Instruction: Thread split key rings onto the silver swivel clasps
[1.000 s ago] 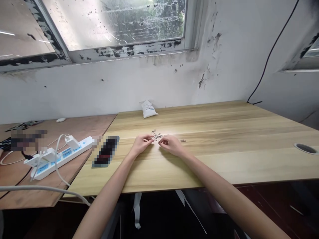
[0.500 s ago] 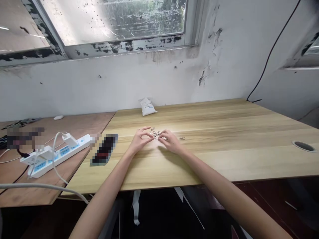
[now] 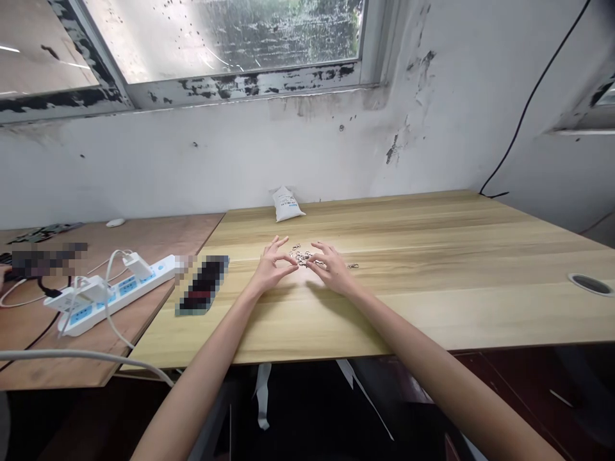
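Observation:
A small heap of silvery metal clasps [image 3: 301,257] lies on the light wooden table [image 3: 432,288]. My left hand [image 3: 270,270] and my right hand [image 3: 332,270] meet at the heap's near edge. On each hand the thumb and forefinger are pinched together, almost tip to tip with the other hand, while the other fingers fan upward. Whatever sits in the pinches is too small to make out. One single clasp [image 3: 353,266] lies apart, just right of my right hand.
A small white bag [image 3: 287,206] rests by the wall behind the heap. Left of my hands lie a dark blurred flat object [image 3: 203,292] and a white power strip [image 3: 113,291] with plugs and cables on the darker adjoining table. A round cable hole [image 3: 590,283] is at far right.
The free fingers of both hands have lifted and spread out, while the pinching tips stay at the heap. The view has shifted slightly.

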Motion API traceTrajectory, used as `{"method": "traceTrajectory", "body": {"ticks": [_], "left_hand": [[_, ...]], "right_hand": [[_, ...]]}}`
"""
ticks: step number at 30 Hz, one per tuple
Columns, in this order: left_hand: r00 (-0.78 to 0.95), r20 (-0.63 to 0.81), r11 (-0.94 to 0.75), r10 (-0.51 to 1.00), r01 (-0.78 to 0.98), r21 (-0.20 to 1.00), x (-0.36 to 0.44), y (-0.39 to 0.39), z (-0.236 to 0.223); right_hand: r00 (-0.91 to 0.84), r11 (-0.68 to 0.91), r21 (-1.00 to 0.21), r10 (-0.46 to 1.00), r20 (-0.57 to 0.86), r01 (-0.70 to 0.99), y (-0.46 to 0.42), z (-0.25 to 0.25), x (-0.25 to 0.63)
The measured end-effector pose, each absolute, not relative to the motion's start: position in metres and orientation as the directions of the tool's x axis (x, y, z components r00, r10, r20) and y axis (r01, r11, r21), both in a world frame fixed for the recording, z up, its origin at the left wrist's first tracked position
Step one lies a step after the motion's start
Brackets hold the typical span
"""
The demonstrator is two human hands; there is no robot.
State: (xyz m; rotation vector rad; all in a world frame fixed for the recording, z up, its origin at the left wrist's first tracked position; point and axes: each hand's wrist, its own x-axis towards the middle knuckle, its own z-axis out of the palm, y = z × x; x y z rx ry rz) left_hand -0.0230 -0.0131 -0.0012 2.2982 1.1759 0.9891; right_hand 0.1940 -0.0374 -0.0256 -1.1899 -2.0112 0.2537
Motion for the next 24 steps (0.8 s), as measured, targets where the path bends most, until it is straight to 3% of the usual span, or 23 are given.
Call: {"method": "traceTrajectory", "body": {"ticks": [8,24], "left_hand": [[0.395,0.412,-0.570,0.821,0.521,0.636,-0.021,-0.015,0.002],[0.307,0.505,-0.589,0.807,0.480,0.650,-0.001,-0.025,0.002]], "right_hand": [[-0.227,0.482,-0.505,0.845,0.484,0.716,-0.036,-0.032,0.194],[-0.337,0.620,-0.380,0.734,0.590,0.686,-0.043,-0.029,0.176]]}}
